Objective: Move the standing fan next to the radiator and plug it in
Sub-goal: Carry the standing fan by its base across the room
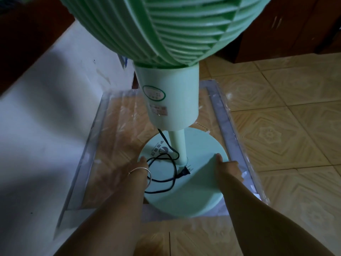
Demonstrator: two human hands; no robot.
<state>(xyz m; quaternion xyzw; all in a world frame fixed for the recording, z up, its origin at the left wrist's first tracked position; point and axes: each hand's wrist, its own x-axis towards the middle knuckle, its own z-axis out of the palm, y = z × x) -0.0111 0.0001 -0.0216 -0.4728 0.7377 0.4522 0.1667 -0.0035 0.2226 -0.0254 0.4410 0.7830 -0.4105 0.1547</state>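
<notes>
A pale green standing fan fills the middle of the view: its ribbed grille is at the top, with a cylindrical motor housing below. Its round base stands inside a rectangular frame wrapped in clear plastic that lies flat on the floor. A black power cord lies coiled on the base, its plug loose beside the pole. My left hand grips the base's left edge, a thin bangle on the wrist. My right hand grips the base's right edge.
A white wall runs along the left. Patterned tan floor tiles spread to the right and front. Dark wooden furniture stands at the back right. No radiator or socket shows in this view.
</notes>
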